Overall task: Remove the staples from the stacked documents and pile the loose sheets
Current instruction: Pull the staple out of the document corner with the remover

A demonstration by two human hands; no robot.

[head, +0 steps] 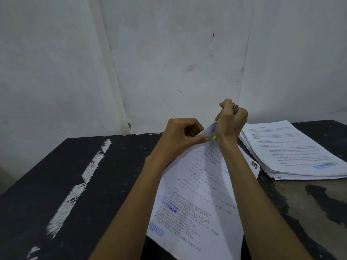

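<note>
Left hand (pixel 180 136) pinching document (pixel 197 194) corner, keeping it raised and taut; right hand (pixel 231 119) fisting around small tool (pixel 214 137), likely prying the staple. Loose pile (pixel 293 151) waiting at right.

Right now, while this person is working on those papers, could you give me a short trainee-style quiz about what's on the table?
1. True or false: the pile of white printed sheets lies on the left side of the black painted table.
2. The left hand pinches the held white printed document at: A its raised far corner; B its near edge; C its middle.
3. Fill in: the document's stamps are ____ ink.
Key: 1 false, it lies on the right; 2 A; 3 blue.
</note>
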